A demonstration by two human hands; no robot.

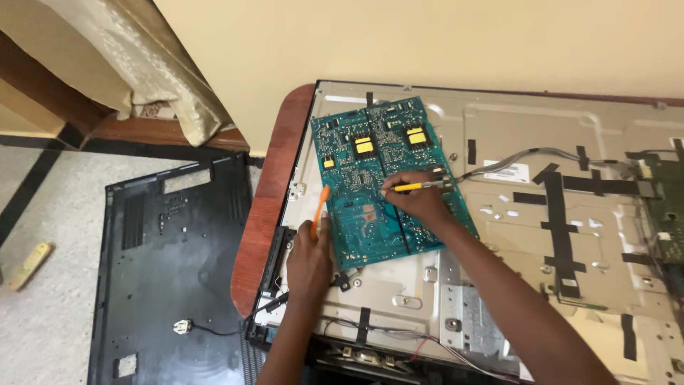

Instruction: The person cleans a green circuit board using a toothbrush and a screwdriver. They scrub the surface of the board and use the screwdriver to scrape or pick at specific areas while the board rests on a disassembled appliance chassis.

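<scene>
Far left on the floor: small yellowish block (28,265), alone. Next, black plastic back cover (171,271) lying flat on the floor, inner side up, a white plug (182,326) and thin black cord resting in it near the bottom edge. Nothing else in it that you can make out.

Reddish wooden surface (274,192) carries the opened flat-screen chassis (598,135), a shallow metal tray with black tape strips (559,214) across it.

Your left hand (310,260) sits at the left edge of the teal circuit board (370,178), fingers closed around an orange pry tool (318,209); tool tip points up, beside or touching the board edge, can't tell which.

The teal board lies inside the chassis, upper-left area, tilted slightly, yellow components (364,146) on its upper half.

Your right hand (420,199) rests on the board's middle-right, fingers pinched shut on a yellow-handled screwdriver (417,186), held roughly level, metal tip pointing right toward the board's right edge.

Right of that: grey ribbon cable (527,155) runs from the board's edge across the chassis. Far right edge: a green board (670,207), partly cut off by the frame.
</scene>
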